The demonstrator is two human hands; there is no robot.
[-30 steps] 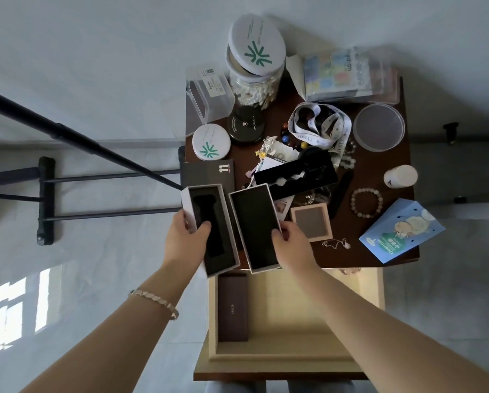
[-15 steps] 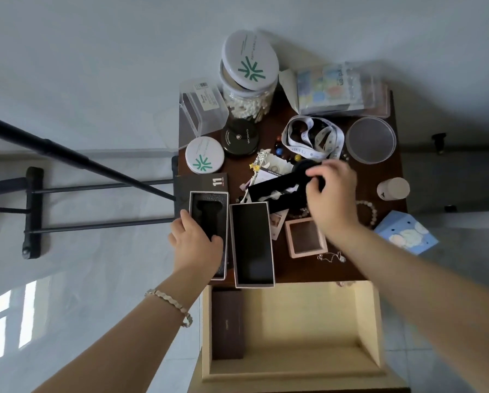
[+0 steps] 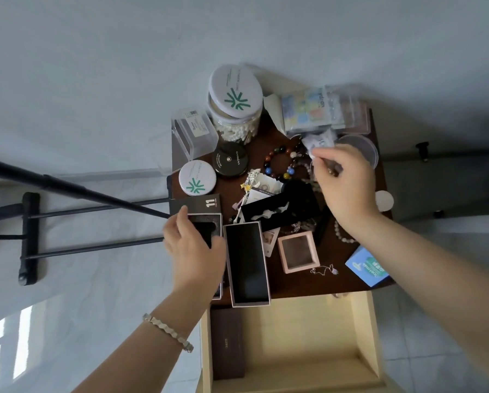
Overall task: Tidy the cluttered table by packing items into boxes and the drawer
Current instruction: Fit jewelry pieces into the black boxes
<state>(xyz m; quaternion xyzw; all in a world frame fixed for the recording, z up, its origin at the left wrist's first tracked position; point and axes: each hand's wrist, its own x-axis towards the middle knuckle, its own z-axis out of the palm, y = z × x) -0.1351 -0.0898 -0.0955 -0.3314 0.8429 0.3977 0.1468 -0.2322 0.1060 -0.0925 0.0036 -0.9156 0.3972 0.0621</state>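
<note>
- Grip of the right hand (image 3: pixel 342 182): curled fingers pinch a bunched white lanyard (image 3: pixel 319 141) at the far side of the table (image 3: pixel 294 285). The forearm is stretched forward and the wrist bent down over it, probably to pull the strap free of the clutter for packing.
- The left hand (image 3: pixel 192 248) lies over the foam-lined box (image 3: pixel 205 222) at the table's near left edge. The thumb is on one long side and the fingers curl round the other, apparently steadying it for filling.
- Just beside it lies an open black-lined box (image 3: pixel 247 262), its near end poking past the table's front edge.
- A beaded bracelet (image 3: pixel 280 163) sits just left of the lanyard, and a small pink box (image 3: pixel 298 252) lies right of the black-lined one.
- The drawer (image 3: pixel 300 350) is pulled open below, with a brown case (image 3: pixel 227 344) against its left wall.
</note>
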